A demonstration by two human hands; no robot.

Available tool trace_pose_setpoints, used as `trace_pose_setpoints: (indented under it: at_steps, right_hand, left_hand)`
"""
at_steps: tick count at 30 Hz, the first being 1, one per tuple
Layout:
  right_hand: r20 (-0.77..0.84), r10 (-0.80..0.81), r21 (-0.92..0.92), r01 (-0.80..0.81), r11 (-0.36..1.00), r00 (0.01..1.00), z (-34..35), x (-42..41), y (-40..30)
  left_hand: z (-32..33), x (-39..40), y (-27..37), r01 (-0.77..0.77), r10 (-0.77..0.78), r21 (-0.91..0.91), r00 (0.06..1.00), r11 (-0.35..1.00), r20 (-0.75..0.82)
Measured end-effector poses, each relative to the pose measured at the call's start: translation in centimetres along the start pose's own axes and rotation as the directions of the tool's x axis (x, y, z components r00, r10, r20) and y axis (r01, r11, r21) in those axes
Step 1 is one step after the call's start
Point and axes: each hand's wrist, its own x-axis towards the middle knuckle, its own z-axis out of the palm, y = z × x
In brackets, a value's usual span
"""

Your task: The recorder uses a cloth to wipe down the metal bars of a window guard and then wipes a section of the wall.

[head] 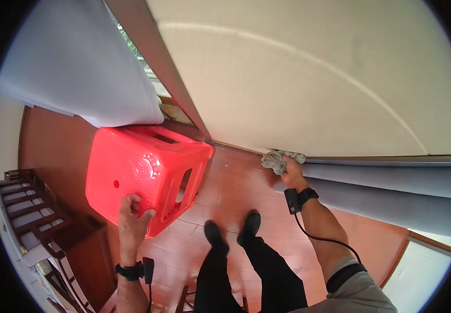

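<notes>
A gray cloth (277, 161) is bunched in my right hand (294, 172), against the bottom edge of a pale cream wall panel (307, 98), where it meets a blue-gray curtain. My left hand (133, 215) is at the near edge of a red plastic stool (124, 168), its fingers curled and its thumb apart. Whether it grips the edge or only rests there, I cannot tell. The stool's top faces me at a tilt, and slots show in its side. Both wrists wear black bands with small devices and cables.
Blue-gray curtains hang at the upper left (81, 58) and the right (386, 184). Dark wooden furniture (81, 254) stands at the lower left. My feet are on the reddish tiled floor (225, 184). Wooden legs of a seat or stool show behind my legs.
</notes>
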Motion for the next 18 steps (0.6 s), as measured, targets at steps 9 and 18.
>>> trace_pose_setpoints:
  at_steps: [9, 18]
  right_hand:
    - [-0.036, -0.005, -0.047, 0.003, 0.999, 0.999, -1.6, 6.2, 5.3]
    - [0.131, 0.005, -0.147, 0.014, 0.989, 0.991, -6.2, 22.6, 14.0]
  left_hand:
    - [-1.0, 0.4, -0.4, 0.011, -0.011, 0.026, 1.0, 1.0, -0.003]
    - [0.3, 1.1, -1.9, -0.115, 0.108, -0.142, 0.993, 0.983, -0.054]
